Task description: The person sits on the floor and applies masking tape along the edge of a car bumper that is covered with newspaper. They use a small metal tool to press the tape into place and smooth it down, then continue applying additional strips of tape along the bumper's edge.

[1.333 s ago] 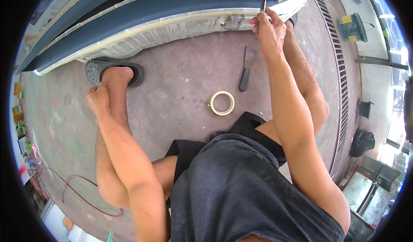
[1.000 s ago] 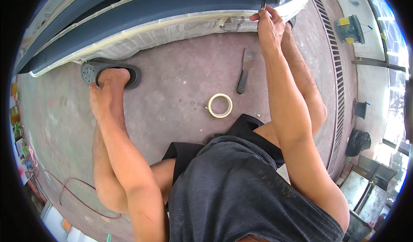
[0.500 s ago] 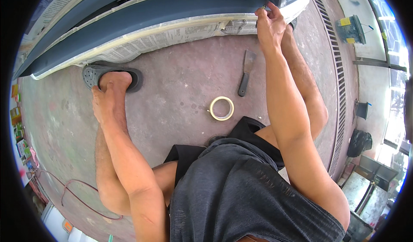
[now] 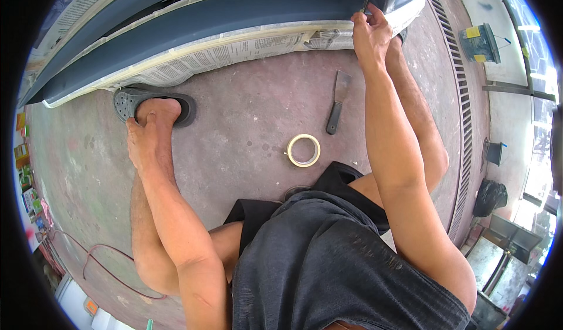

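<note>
My right hand (image 4: 372, 37) reaches far forward and pinches a thin dark tool (image 4: 366, 0), too small to name for sure. Its tip rests at the right end of a blue-grey car bumper (image 4: 252, 7), close to a raised corner. Masking tape and newspaper (image 4: 234, 51) cover the bumper's lower edge. On the left, my left hand (image 4: 141, 145) is wrapped around my left ankle, just above a grey clog (image 4: 125, 104). Between my legs lie a putty knife (image 4: 337, 104) with a black handle and a roll of masking tape (image 4: 317, 153), both untouched on the concrete floor.
A slotted floor drain (image 4: 463, 125) runs along the right. Beyond it a bucket (image 4: 480, 43) stands by the wall, with a black bag (image 4: 489, 197) and metal boxes (image 4: 489, 262) nearer. A red hose (image 4: 88, 257) curls on the floor at left.
My right hand has shifted very slightly right and nearer along the bumper, still pinching the thin tool. My left hand stays on the ankle.
</note>
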A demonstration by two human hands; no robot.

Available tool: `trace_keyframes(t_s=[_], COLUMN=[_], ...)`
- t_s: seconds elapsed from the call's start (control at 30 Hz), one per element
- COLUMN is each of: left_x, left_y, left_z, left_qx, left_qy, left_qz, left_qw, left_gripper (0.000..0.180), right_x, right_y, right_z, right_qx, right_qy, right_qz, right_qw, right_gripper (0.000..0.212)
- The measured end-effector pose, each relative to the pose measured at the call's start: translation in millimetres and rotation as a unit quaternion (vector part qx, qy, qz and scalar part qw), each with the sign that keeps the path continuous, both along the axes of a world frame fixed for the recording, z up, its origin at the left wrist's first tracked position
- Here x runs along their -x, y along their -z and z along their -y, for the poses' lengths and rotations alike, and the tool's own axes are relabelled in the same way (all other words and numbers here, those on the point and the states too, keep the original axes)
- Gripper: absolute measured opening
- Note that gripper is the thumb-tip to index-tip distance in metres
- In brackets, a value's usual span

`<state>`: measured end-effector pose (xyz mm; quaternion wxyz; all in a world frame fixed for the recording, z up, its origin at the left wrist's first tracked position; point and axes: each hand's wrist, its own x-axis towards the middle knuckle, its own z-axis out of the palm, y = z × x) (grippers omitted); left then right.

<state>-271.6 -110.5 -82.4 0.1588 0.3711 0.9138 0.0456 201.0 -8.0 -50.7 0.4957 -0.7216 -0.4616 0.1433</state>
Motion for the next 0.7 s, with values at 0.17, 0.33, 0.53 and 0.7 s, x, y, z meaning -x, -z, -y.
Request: trace_keyframes(t_s=[0.17,0.33,0.53,0.7], left_x=[-1.1,-0.8,-0.2,-1.2], left_y=[-2.2,-0.9,0.2,-1.6], left_z=[0.1,1.1,1.3,0.0], left_qx=[0.002,-0.003,-0.006,0.005], left_qy=[0.004,0.005,0.010,-0.002], left_qz=[0.007,0.001,0.000,0.007], left_qw=[1.000,1.000,1.000,1.000], left_gripper=[0.080,0.081,0.082,0.082], right_x=[1.9,1.4,3.6,9.1], right_y=[-1.0,0.2,-1.1,-6.7], right_z=[-0.5,-1.6,-1.6,-2.2], right_qx=[-0.004,-0.001,-0.001,0.012], right_qy=[0.000,0.003,0.009,0.022], right_qz=[-0.008,-0.004,0.008,0.048], right_qw=[1.000,1.000,1.000,0.999], right_gripper=[0.062,0.061,0.060,0.058])
